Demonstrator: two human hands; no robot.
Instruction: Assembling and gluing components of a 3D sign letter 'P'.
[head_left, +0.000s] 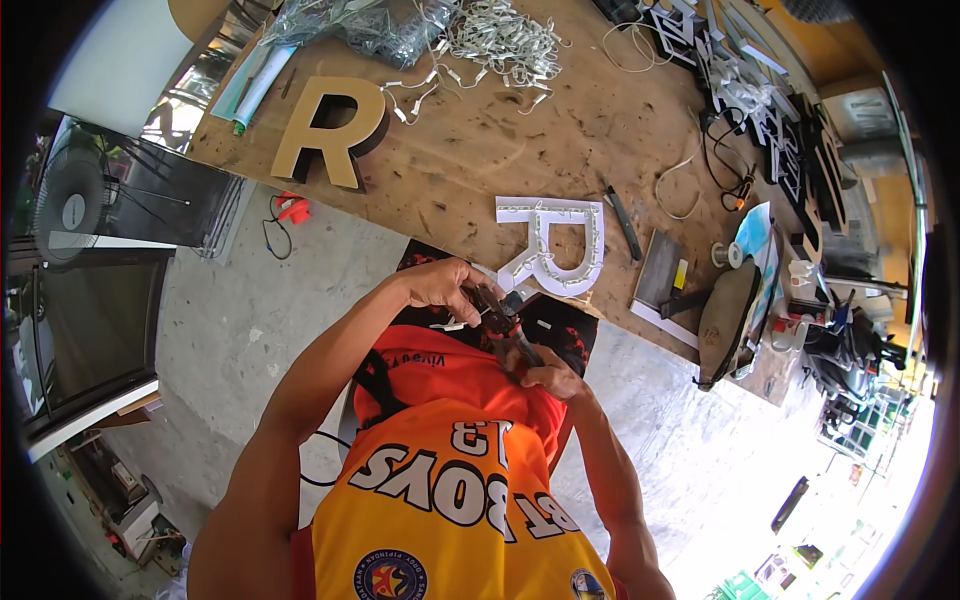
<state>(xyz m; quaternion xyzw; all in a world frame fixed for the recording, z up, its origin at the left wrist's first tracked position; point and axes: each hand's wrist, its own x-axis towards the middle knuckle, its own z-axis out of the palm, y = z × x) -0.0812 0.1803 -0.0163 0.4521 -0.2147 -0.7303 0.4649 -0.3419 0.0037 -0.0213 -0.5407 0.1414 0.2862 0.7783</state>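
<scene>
I hold a dark, elongated object with reddish parts over my lap, close to the table's near edge; its kind I cannot make out. My left hand has its fingers closed at the object's upper end, and a small white piece shows below them. The lower end is in my right hand, whose fingers are bent round it and partly hidden. Just beyond my hands lies a white letter-shaped panel at the table edge, with a string of small white light modules running along its strokes.
On the brown wooden table stand a gold letter, a heap of white light strings and clear plastic wrap. A dark, slim tool lies right of the panel. Black letter parts and cables crowd the right side. A fan stands left.
</scene>
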